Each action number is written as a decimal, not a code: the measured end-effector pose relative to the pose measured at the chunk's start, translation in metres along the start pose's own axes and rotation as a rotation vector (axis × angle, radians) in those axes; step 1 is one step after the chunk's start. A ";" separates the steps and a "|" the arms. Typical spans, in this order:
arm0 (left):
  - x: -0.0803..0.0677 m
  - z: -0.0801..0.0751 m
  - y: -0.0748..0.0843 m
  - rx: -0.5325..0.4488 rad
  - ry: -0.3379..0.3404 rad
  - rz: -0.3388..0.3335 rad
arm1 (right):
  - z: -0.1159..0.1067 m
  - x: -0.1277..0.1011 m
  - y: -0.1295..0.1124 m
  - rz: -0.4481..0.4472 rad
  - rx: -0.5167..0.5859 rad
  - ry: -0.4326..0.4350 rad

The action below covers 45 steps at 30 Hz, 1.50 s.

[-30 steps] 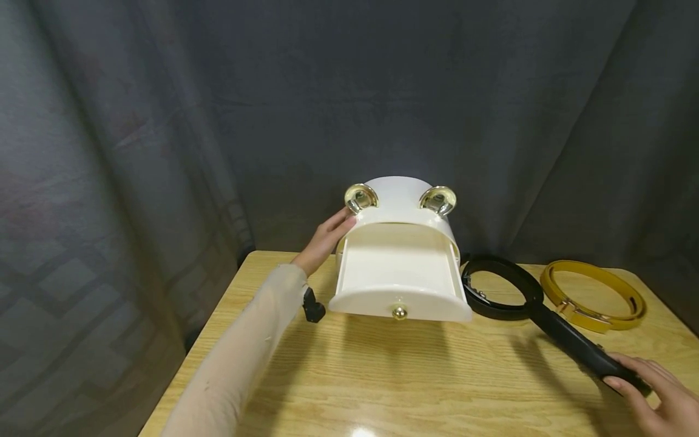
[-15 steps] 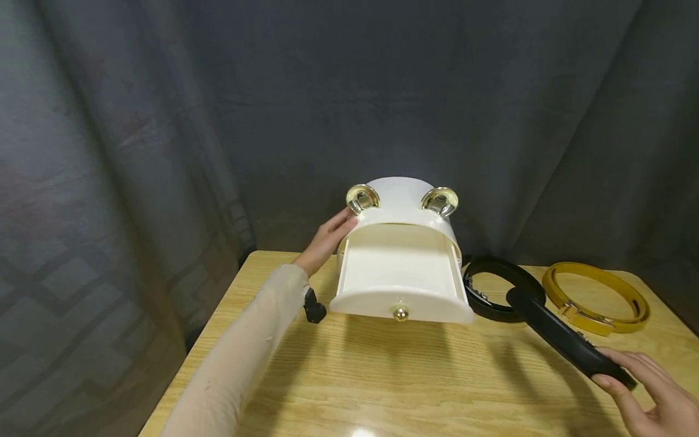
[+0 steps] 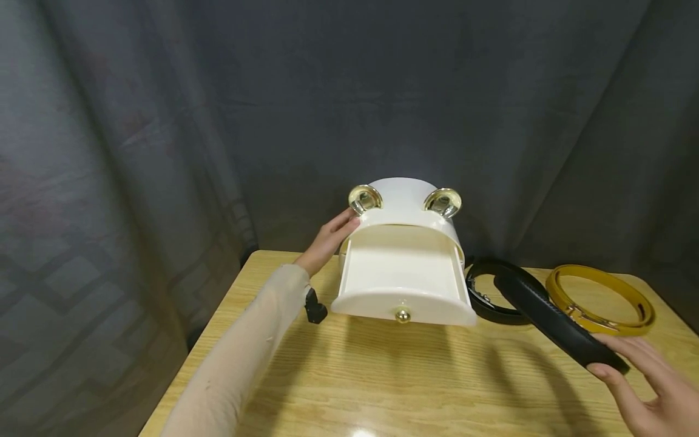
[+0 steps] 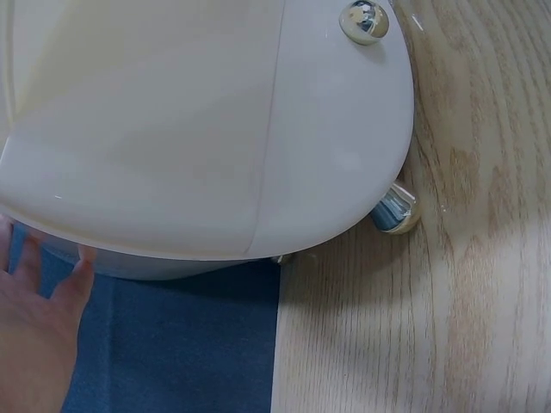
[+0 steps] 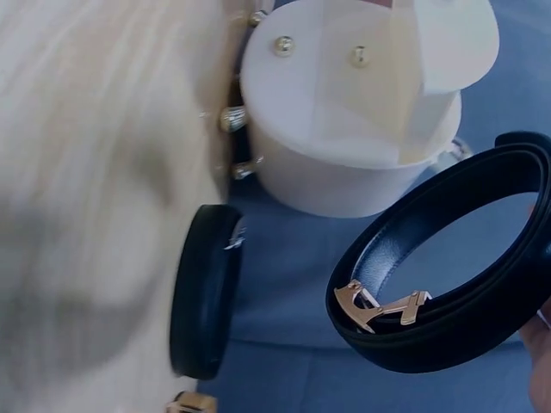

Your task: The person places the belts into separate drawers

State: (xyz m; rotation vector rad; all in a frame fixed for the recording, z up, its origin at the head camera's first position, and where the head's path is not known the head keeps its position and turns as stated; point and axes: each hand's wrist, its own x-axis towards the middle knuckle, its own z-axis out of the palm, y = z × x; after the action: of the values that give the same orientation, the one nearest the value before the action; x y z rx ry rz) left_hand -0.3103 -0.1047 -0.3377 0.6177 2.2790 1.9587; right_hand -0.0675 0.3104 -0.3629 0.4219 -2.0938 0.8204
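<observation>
A black leather belt (image 3: 562, 325), rolled into a ring, is pinched at its near end between the thumb and fingers of my right hand (image 3: 650, 379), above the table. The right wrist view shows its gold-coloured buckle (image 5: 379, 308) inside the coil. My left hand (image 3: 327, 240) rests with extended fingers against the left side of a white rounded box (image 3: 404, 200). This box has two gold cup-shaped ornaments on top. Its drawer (image 3: 404, 264) stands pulled out, with a gold knob (image 3: 402, 315) on the front. In the left wrist view the left hand's (image 4: 39, 323) fingertips are partly hidden behind the box.
A second coiled black belt (image 3: 494, 314) lies just right of the box. Beyond it is a coiled yellow belt (image 3: 628, 329) with a gold buckle. Everything stands on a wooden table (image 3: 371, 376), and a dark curtain (image 3: 426, 91) hangs behind.
My right hand has lifted the held belt a little up and to the left, away from the other black belt. The left hand and the drawer stay as they were.
</observation>
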 end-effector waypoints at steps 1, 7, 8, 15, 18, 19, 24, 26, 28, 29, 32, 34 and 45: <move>0.000 0.000 0.000 0.002 0.000 -0.001 | 0.000 0.003 -0.002 -0.007 0.007 0.001; 0.001 0.000 0.000 0.001 -0.003 0.000 | 0.003 0.018 -0.017 -0.005 0.026 -0.008; 0.002 0.000 0.000 0.000 -0.002 0.001 | 0.005 0.020 -0.020 -0.008 0.037 -0.005; 0.002 -0.001 0.000 -0.003 -0.004 0.002 | 0.016 0.036 -0.033 -0.080 0.084 -0.014; 0.002 -0.001 0.000 -0.008 -0.009 0.008 | 0.018 0.043 -0.038 -0.094 0.119 -0.032; 0.002 0.000 0.000 -0.009 -0.010 0.010 | 0.019 0.046 -0.040 -0.100 0.131 -0.034; 0.004 0.000 -0.001 -0.016 -0.016 0.016 | 0.025 0.053 -0.044 -0.150 0.227 -0.018; 0.004 0.000 -0.002 -0.018 -0.017 0.013 | 0.028 0.056 -0.047 -0.169 0.265 -0.010; 0.004 -0.001 -0.003 -0.017 -0.019 0.010 | 0.031 0.060 -0.052 -0.188 0.301 0.001; 0.004 -0.001 -0.003 -0.021 -0.021 0.010 | 0.033 0.062 -0.054 -0.198 0.332 0.010; 0.004 0.000 -0.003 -0.025 -0.024 0.013 | 0.039 0.070 -0.063 -0.232 0.458 0.043; 0.003 0.000 -0.002 -0.024 -0.025 0.013 | 0.044 0.074 -0.069 -0.256 0.556 0.059; 0.002 -0.001 -0.003 0.014 -0.012 0.003 | 0.061 0.090 -0.080 -0.274 0.607 -0.020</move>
State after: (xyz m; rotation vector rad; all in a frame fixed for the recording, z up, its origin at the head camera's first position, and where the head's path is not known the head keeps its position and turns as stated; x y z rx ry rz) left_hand -0.3135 -0.1050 -0.3403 0.6323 2.2879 1.9374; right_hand -0.1129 0.2092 -0.2851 1.0156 -1.7174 1.2772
